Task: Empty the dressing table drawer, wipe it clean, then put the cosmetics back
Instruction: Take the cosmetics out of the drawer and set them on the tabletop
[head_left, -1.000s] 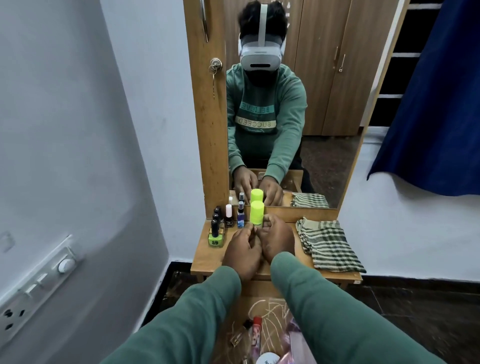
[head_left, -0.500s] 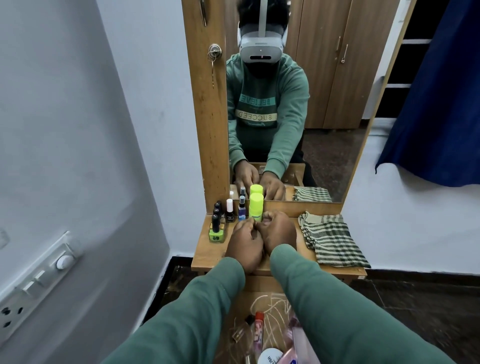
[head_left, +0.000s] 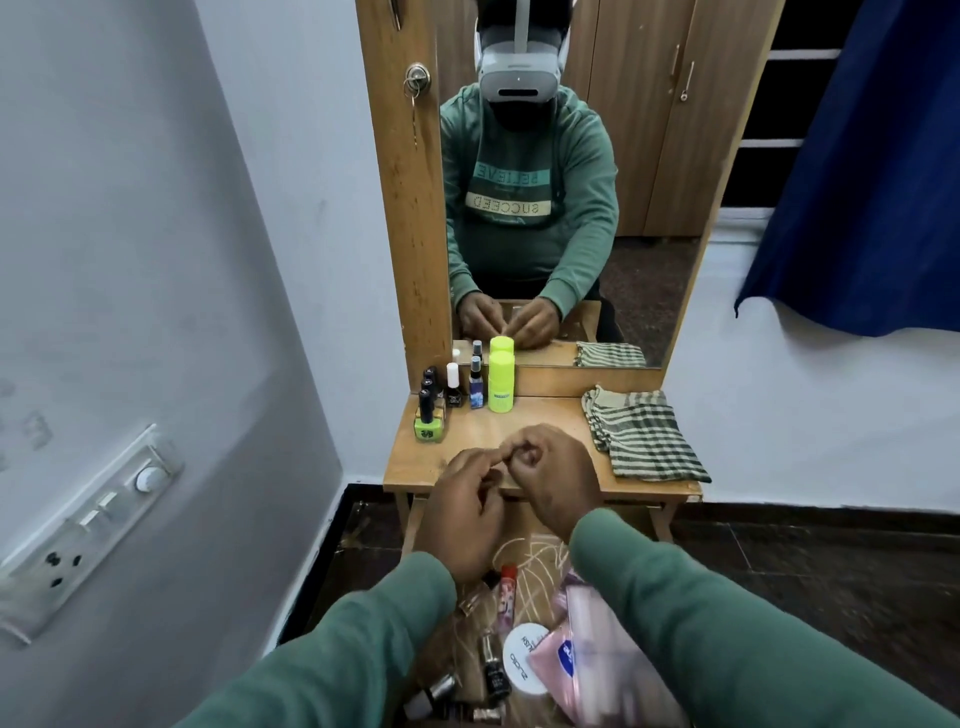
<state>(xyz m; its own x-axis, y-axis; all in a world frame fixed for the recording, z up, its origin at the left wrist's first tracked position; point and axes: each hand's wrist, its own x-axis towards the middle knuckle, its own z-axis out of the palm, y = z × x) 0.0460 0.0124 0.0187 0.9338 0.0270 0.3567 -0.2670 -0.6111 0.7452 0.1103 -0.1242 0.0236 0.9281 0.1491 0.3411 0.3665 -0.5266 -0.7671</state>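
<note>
Left hand (head_left: 467, 501) and right hand (head_left: 553, 475) over front edge of table (head_left: 493, 423), fingers curled, tips meeting; anything pinched between them: cannot tell. Cosmetics (head_left: 524, 660) in open drawer (head_left: 535, 551) below, bodyward. Tube (head_left: 508, 592) lengthwise front-to-back, nearer left hand.

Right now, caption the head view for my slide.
Left hand and right hand meet over the dressing table; bottles stand by the mirror, cosmetics in the open drawer.
</note>
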